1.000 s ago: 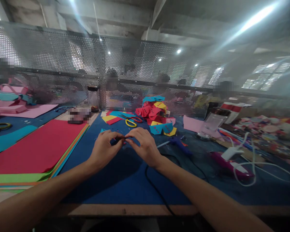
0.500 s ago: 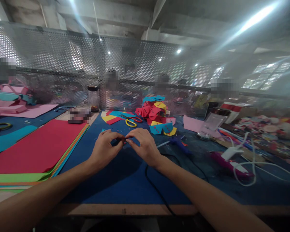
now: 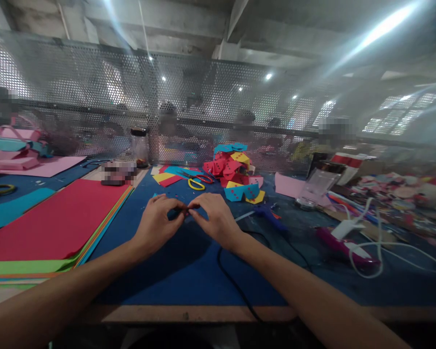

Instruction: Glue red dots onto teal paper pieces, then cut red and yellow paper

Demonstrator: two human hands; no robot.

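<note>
My left hand (image 3: 155, 225) and my right hand (image 3: 214, 220) meet over the blue mat (image 3: 174, 276), fingertips pinched together on a tiny red piece (image 3: 189, 207) that I cannot make out well. Both hands have curled fingers. Just beyond them lie yellow-handled scissors (image 3: 196, 183) and a pile of folded red, blue and yellow paper shapes with dots (image 3: 236, 174). A blue glue gun (image 3: 271, 216) rests to the right of my right hand, its black cord (image 3: 236, 286) running under my right wrist toward the table's front edge.
A stack of coloured paper sheets, red on top (image 3: 54, 223), lies to the left. A purple tool with white cables (image 3: 349, 247) and a clear jar (image 3: 316, 186) sit at right. A perforated metal screen (image 3: 203, 106) closes the back, with people behind it.
Nearly nothing has moved. My hands stay pinched together at the same spot; the fingertips have shifted slightly and a bit of red shows between them.
</note>
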